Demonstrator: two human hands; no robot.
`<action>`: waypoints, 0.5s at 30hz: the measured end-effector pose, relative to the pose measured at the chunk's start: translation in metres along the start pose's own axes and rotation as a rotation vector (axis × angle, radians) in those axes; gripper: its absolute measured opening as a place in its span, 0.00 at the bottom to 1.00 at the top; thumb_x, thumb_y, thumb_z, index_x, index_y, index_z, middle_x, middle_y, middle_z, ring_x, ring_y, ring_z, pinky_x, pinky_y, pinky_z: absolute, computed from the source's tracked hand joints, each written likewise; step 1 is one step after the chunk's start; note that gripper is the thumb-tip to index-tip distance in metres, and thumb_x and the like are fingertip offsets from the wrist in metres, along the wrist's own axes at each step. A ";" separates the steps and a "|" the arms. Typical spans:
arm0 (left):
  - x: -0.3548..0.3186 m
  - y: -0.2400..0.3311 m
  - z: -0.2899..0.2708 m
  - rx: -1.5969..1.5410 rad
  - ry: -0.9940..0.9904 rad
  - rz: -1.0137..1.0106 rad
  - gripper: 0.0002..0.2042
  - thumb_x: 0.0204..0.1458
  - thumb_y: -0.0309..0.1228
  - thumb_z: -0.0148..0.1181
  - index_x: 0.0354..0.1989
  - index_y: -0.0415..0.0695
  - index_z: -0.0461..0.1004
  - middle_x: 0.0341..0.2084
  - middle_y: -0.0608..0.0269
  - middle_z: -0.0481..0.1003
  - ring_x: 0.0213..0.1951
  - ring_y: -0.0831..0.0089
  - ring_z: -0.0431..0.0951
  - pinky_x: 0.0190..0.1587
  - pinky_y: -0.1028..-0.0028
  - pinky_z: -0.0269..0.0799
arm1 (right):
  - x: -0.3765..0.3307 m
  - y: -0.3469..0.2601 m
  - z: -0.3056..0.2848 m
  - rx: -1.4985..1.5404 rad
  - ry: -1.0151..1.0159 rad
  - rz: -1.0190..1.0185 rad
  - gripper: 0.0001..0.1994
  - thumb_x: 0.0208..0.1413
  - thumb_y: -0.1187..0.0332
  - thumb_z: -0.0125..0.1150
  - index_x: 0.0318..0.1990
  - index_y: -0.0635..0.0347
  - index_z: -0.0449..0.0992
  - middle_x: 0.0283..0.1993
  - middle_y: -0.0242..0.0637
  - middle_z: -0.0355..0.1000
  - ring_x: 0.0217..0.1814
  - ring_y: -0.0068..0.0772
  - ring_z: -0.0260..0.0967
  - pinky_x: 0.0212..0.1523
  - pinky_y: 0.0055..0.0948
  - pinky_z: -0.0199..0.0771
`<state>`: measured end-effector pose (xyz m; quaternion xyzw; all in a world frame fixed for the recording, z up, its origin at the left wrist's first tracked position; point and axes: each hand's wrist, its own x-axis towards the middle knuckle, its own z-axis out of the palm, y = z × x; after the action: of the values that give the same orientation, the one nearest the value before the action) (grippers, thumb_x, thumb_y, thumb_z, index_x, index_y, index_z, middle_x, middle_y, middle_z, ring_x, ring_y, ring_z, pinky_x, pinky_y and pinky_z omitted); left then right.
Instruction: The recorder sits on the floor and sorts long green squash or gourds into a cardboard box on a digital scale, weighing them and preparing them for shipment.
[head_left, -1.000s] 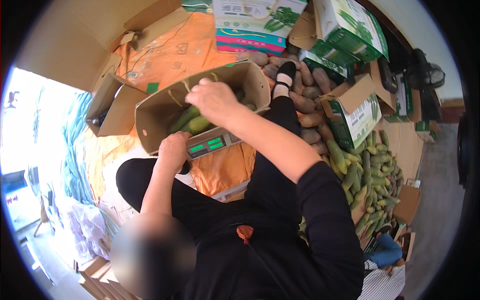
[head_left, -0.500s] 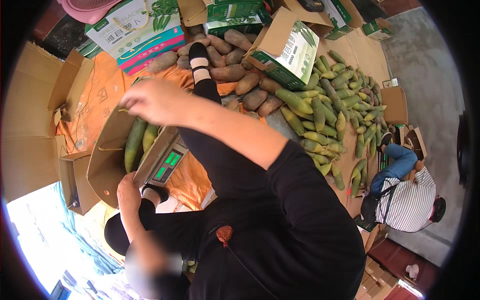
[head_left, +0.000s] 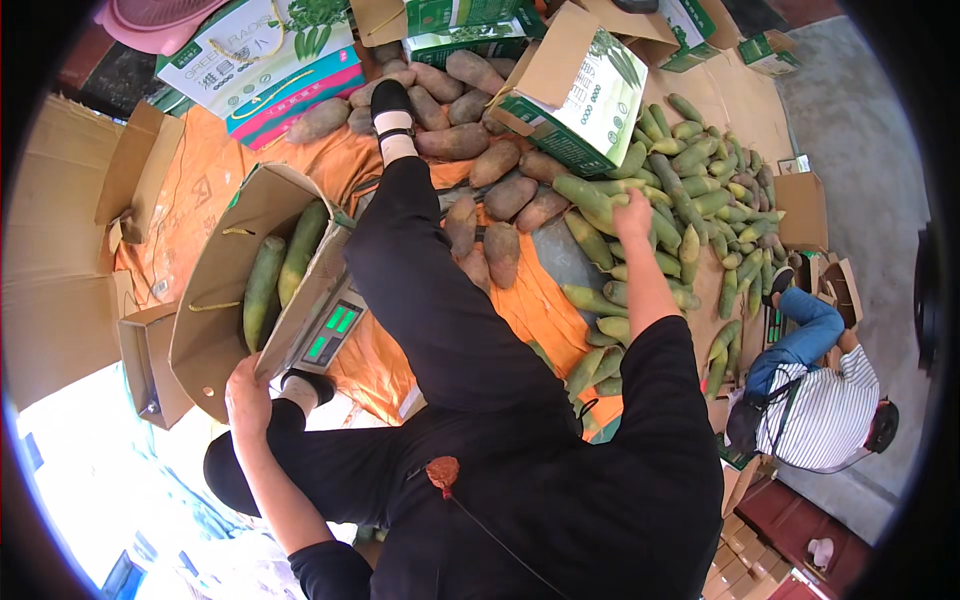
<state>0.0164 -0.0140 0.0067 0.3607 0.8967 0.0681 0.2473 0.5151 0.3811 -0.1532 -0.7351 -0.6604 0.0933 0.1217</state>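
Observation:
At the left, an open cardboard box [head_left: 208, 325] stands tilted on a digital scale [head_left: 338, 322] with a lit green display. Inside lie two green radishes, one [head_left: 262, 285] beside the other [head_left: 303, 252]. The fingers of my left hand [head_left: 248, 398] are closed on the box's near edge. On the other side of my leg, my right hand [head_left: 632, 214] grips the end of a large green radish [head_left: 584, 197] at the edge of the radish pile [head_left: 700, 195]. Part of that radish is covered by my fingers.
Reddish-brown tubers [head_left: 455, 142] lie around my outstretched foot. A white-and-green carton [head_left: 590, 100] stands behind the pile, and printed gift boxes [head_left: 262, 60] stand at the far left. On the right a person in a striped shirt [head_left: 815, 415] bends among cartons. Orange sheeting [head_left: 530, 285] covers part of the floor.
My right hand has gone from above the box across to the pile on the right and taken hold of a radish. My left hand stays at the box edge.

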 end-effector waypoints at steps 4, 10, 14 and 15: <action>0.000 -0.003 0.002 -0.019 -0.013 -0.023 0.15 0.46 0.19 0.56 0.44 0.40 0.75 0.38 0.46 0.76 0.43 0.50 0.75 0.46 0.61 0.69 | 0.014 0.039 -0.006 -0.225 -0.088 0.178 0.30 0.45 0.65 0.63 0.59 0.55 0.62 0.60 0.45 0.61 0.60 0.51 0.60 0.58 0.43 0.65; 0.007 0.003 0.001 -0.036 -0.028 -0.017 0.14 0.46 0.19 0.55 0.43 0.40 0.76 0.37 0.46 0.76 0.43 0.51 0.76 0.46 0.62 0.69 | 0.025 0.108 0.011 -0.202 -0.168 0.062 0.34 0.44 0.63 0.65 0.61 0.52 0.60 0.62 0.44 0.60 0.63 0.51 0.57 0.59 0.46 0.65; -0.002 0.005 -0.005 -0.016 0.027 -0.016 0.13 0.46 0.20 0.56 0.42 0.40 0.76 0.37 0.47 0.76 0.42 0.51 0.76 0.46 0.62 0.69 | 0.012 0.058 0.012 -0.428 -0.217 0.227 0.35 0.41 0.62 0.68 0.60 0.49 0.61 0.61 0.45 0.59 0.61 0.51 0.59 0.57 0.47 0.66; -0.004 0.009 -0.009 -0.022 0.017 -0.032 0.13 0.46 0.19 0.55 0.41 0.41 0.77 0.37 0.48 0.76 0.43 0.51 0.75 0.46 0.62 0.69 | 0.009 0.050 0.013 -0.477 -0.240 0.238 0.37 0.38 0.61 0.71 0.59 0.49 0.62 0.61 0.45 0.59 0.60 0.52 0.61 0.56 0.48 0.67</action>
<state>0.0200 -0.0092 0.0186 0.3430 0.9035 0.0771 0.2450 0.5597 0.3854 -0.1801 -0.7988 -0.5827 0.0352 -0.1456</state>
